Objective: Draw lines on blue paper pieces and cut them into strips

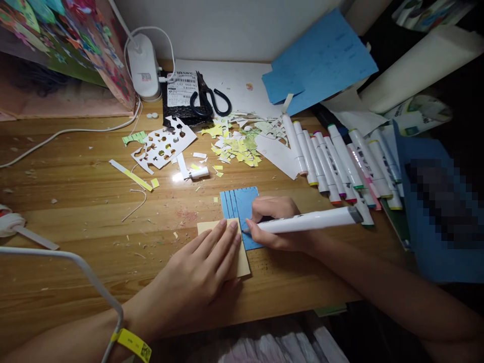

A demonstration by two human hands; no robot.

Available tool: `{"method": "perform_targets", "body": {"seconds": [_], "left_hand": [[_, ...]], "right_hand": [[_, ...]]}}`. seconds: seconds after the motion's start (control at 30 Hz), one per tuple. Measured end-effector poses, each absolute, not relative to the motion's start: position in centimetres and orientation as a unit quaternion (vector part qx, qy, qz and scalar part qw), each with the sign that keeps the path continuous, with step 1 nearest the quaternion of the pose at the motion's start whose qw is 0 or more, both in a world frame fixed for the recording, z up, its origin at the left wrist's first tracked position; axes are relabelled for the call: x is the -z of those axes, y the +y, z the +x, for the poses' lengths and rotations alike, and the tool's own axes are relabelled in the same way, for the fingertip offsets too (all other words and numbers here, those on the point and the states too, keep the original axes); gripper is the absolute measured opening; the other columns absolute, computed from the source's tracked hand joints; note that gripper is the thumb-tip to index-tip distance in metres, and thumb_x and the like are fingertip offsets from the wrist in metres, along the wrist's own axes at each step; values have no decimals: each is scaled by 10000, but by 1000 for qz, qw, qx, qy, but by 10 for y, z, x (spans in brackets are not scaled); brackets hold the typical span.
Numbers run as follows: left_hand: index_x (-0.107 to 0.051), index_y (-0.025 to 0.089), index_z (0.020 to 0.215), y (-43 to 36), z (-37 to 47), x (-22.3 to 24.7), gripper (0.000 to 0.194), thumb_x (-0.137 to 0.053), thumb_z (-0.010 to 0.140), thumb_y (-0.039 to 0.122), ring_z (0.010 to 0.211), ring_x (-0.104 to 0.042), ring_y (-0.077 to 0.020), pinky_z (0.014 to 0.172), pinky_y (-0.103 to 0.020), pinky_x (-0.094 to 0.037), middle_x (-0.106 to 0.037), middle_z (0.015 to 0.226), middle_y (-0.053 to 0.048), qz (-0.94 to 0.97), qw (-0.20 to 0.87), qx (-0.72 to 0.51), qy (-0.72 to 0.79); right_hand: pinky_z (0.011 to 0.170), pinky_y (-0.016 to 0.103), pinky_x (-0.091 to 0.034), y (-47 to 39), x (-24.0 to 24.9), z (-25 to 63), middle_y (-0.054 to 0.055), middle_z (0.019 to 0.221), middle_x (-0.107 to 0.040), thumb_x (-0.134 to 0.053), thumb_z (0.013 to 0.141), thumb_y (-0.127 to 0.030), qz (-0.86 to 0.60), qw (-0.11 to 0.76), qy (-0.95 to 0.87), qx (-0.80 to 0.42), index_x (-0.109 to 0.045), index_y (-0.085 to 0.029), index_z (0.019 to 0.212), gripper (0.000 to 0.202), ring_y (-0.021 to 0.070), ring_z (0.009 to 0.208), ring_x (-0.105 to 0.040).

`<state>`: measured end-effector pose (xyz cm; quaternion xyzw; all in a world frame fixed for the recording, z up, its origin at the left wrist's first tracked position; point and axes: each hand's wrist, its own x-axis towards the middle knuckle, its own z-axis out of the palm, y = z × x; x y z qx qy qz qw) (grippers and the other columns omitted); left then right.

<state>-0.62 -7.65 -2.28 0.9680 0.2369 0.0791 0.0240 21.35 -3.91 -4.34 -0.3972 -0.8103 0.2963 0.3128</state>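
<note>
My left hand (206,262) lies flat, fingers stretched out, on a cream square of paper (242,263). That square overlaps the lower left part of a small blue sheet (247,201), which carries several dark parallel lines on its left side. In my right hand (278,222) is a white marker (313,221) with a grey end, gripped like a pen. Its tip meets the blue sheet, or comes very near it, along the right edge of the cream square. The part of the blue sheet beneath the square is hidden.
Several capped markers (333,164) lie in a row at the right. Black-handled scissors (212,101), paper scraps (238,146) and a punched white card (164,146) are behind the hands. A white cap (199,173) lies nearby. A white cable (75,130) and power adapter (143,68) occupy the back left.
</note>
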Motion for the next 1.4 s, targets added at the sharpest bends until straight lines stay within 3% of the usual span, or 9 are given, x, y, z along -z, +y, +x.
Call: {"method": "perform_targets", "body": {"seconds": [0.47, 0.9, 1.27, 1.4], "left_hand": [[-467, 18, 1303, -77, -7, 24, 496, -439, 936, 350, 1261, -437, -326, 982, -404, -447, -445, 1378, -198, 969, 21, -69, 237], [-422, 6, 1327, -78, -9, 26, 492, -480, 893, 230, 1300, -377, -339, 1003, -417, -428, -394, 1410, -215, 972, 34, -50, 228], [-432, -12, 1318, -76, -8, 26, 512, -478, 890, 267, 1278, -407, -348, 995, -413, -437, -411, 1393, -223, 974, 23, -45, 221], [-449, 5, 1311, -75, -9, 23, 484, -406, 905, 264, 1263, -432, -332, 981, -413, -449, -432, 1381, -214, 970, 51, -63, 231]], "right_hand": [[471, 226, -239, -40, 42, 209, -57, 501, -322, -500, 748, -175, -353, 315, -846, -243, -345, -207, 545, 257, 94, 485, -302], [457, 244, -237, -40, 43, 207, -57, 461, -325, -467, 700, -147, -271, 296, -862, -308, -305, -227, 535, 245, 108, 460, -277], [447, 230, -233, -39, 43, 208, -56, 472, -345, -493, 700, -158, -264, 300, -852, -340, -349, -217, 547, 219, 101, 463, -317], [470, 231, -280, -37, 42, 213, -41, 497, -420, -511, 735, -182, -310, 334, -818, -352, -374, -209, 553, 229, 96, 472, -359]]}}
